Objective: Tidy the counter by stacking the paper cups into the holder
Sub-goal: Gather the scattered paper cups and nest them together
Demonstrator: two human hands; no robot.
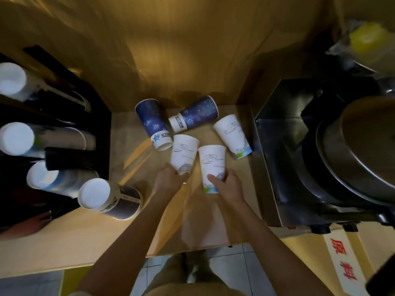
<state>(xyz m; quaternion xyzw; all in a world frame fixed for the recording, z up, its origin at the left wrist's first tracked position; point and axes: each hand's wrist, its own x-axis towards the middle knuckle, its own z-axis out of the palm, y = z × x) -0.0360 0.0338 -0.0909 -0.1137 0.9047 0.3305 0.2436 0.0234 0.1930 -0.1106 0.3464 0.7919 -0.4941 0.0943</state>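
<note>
Five loose paper cups are seen on a wooden counter (89,238), viewed from above. Two blue cups lie at the back: one (152,122) to the left, the other (195,116) tilted beside it, their ends nearly touching. Three white cups stand nearer. The left white cup (184,152) is gripped near its lower end by the left hand (170,181), whose fingers are closed around it. The middle white cup (212,165) is held by the right hand (228,186), the thumb laid on its front and the fingers wrapped behind. The two held cups stand just beside each other, apart by a narrow gap. A third white cup (233,135) is left untouched to the right, near a steel machine (284,146). A black holder (64,124) occupies the left edge, with stacks of cups (17,138) lying in its slots. One further stack (109,198) is seen at its near corner, resting on the counter.
</note>
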